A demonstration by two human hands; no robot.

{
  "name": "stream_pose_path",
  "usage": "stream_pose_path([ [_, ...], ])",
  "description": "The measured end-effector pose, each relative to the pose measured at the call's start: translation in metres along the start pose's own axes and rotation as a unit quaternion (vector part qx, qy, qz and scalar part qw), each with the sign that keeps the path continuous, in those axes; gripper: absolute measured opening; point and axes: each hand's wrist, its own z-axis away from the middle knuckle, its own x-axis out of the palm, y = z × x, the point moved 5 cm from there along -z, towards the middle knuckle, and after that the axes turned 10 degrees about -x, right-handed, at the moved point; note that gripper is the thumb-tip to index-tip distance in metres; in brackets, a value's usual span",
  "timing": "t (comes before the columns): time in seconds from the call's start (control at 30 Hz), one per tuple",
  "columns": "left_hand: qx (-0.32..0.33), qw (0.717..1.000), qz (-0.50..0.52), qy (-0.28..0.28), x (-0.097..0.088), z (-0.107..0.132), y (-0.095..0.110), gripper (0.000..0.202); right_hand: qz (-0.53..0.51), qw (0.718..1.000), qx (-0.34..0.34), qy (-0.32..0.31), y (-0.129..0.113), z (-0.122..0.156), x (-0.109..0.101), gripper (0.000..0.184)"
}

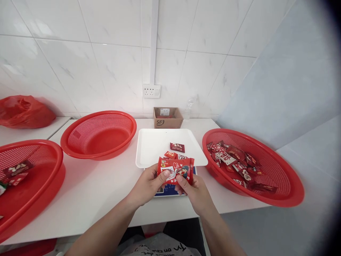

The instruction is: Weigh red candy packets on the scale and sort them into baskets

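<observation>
A red candy packet [184, 164] with hearts and cartoon figures is held up between both my hands. My left hand [153, 181] grips its left end, thumb across the front. On the other end, my right hand [193, 186] is closed, its thumb also pressed on the front. Behind the packet, a white tray [151, 142] sits on a scale with a blue front [170, 191]. A dark red snack packet [177, 147] lies on the tray. Nearer, a small orange-red packet [171, 155] and another wrapper are partly hidden by the held packet.
To the right, a red basket [290, 192] holds many wrapped snacks. Two more red baskets stand left: one farther back [98, 155], one nearer [50, 188] with a few packets. A cardboard box [170, 123] and a red plastic bag [25, 112] are near the wall.
</observation>
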Motion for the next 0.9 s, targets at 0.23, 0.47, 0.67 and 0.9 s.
stream_pose_path([
  [0.23,-0.005,1.000,-0.019,-0.016,0.005,0.000,-0.004,0.041,0.018,0.999,-0.010,0.034,-0.003,0.002,0.000,0.043],
  [0.47,-0.026,1.000,0.001,0.007,-0.001,-0.003,-0.005,0.042,-0.005,0.998,-0.040,0.041,-0.007,-0.002,0.001,0.048],
  [0.67,-0.003,0.999,0.043,-0.014,0.000,-0.002,-0.006,0.044,0.007,0.998,-0.018,0.059,0.000,-0.002,-0.004,0.039],
  [0.9,0.000,0.992,0.120,0.049,-0.006,-0.004,0.001,0.029,-0.050,0.999,-0.022,0.002,-0.005,-0.003,0.008,0.041],
])
